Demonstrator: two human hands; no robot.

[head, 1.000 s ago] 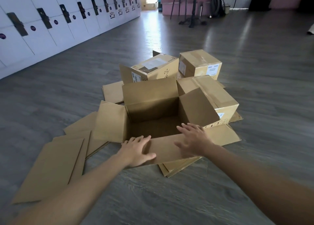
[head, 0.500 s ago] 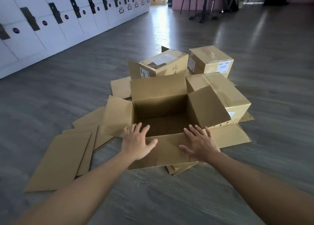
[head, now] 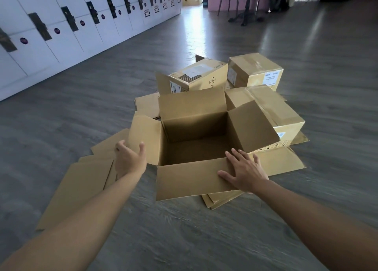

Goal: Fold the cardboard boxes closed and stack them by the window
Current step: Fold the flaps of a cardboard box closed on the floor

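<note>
An open cardboard box (head: 194, 131) stands on the floor in front of me, all of its flaps spread and its inside bare. My left hand (head: 129, 158) grips the lower edge of the left flap (head: 144, 134), thumb on the inner face. My right hand (head: 244, 171) lies flat with spread fingers on the near flap (head: 188, 178), which hangs outward toward me. The right flap (head: 252, 126) tilts up and the far flap (head: 192, 104) stands upright.
Three closed or half-closed boxes sit behind and right: one with labels (head: 196, 74), one taped (head: 255, 71), one long (head: 272, 109). Flattened cardboard sheets (head: 77, 191) lie on the grey floor at left and under the box. White lockers (head: 61, 25) line the left wall.
My left hand left the near flap and moved left onto the side flap, taking hold of it. My right hand stayed on the near flap. The camera moved closer.
</note>
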